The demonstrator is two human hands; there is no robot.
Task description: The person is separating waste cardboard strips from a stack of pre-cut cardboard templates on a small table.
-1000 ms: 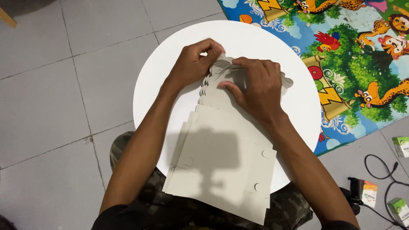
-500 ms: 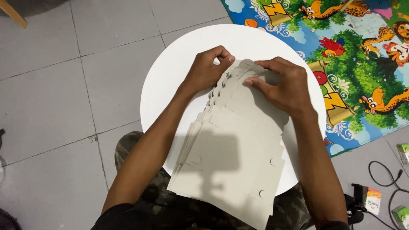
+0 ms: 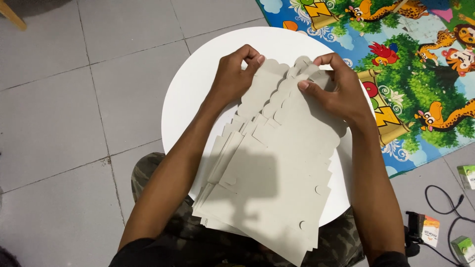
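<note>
Card stack (image 3: 277, 188): grey die-cut cardboard sheets, flat, fanned slightly, with scalloped top edges and small round notches along the right side. Lies in the centre of the frame, its upper part on the tabletop, its lower end overhanging the near rim above the person's lap.

Left hand (image 3: 232, 76): upper centre, at the stack's scalloped top-left corner. Fingers closed on the edge of one sheet, thumb tip against the scallops.

Right hand (image 3: 334, 89): upper centre-right, at the stack's top-right corner. Fingers pinched shut on a scalloped flap, thumb on top, other fingers curled beneath; palm rests over the sheets.

Tabletop (image 3: 198, 89): round, white, filling the middle of the frame; carries the stack only.

Trousers (image 3: 168, 217): camouflage pattern, lower centre, under the stack's overhanging end.

Floor (image 3: 74, 113): grey tiles, left half and bottom right of the frame.

Play mat (image 3: 420, 64): bright cartoon animals and trees, upper right, on the floor, partly under the tabletop's edge.

Wooden leg (image 3: 11, 16): upper left corner, only a short part in view.

Black cable (image 3: 445, 202): lower right, on the floor.

Small boxes (image 3: 430, 230): lower right, on the floor near the cable; white, orange and green.
</note>
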